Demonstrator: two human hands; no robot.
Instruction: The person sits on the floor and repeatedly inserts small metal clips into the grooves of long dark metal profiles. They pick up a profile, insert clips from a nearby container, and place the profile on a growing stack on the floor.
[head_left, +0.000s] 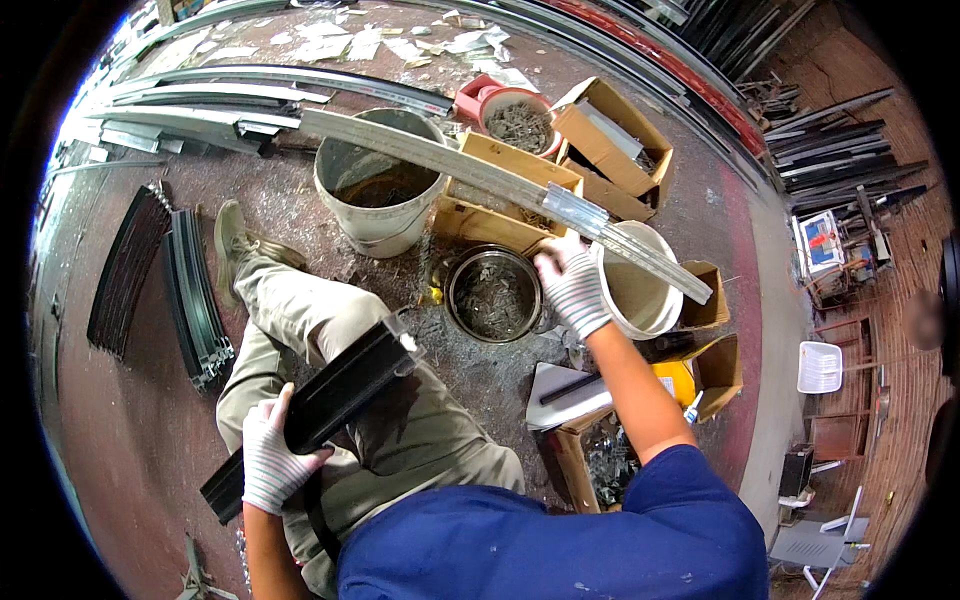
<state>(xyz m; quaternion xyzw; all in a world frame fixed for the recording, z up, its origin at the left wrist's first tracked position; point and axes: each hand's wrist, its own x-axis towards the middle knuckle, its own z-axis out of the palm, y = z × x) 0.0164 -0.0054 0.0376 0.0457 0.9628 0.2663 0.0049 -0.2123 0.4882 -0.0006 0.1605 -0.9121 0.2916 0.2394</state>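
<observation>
My left hand (pixel 272 455), in a striped knit glove, grips a long black channel-shaped profile (pixel 345 385) that lies slantwise across my thighs. A small pale fitting (pixel 406 343) sits at the profile's far end. My right hand (pixel 570 282), gloved alike, is beside the right rim of a round metal pot (pixel 494 294), its fingers curled together. Whatever those fingers hold is too small or hidden to make out. Inside the pot lie many small grey metal pieces. Just beyond my right hand, a long silvery metal rail (pixel 450 165) rests over the containers.
A white bucket (pixel 385 215) stands ahead, another bucket (pixel 640 285) right. Between them is a wooden box (pixel 490 222). A red tub (pixel 515 120) and cardboard boxes (pixel 615 140) stand farther off. Black profile bundles (pixel 185 290) lie left; a parts box (pixel 578 465) sits right.
</observation>
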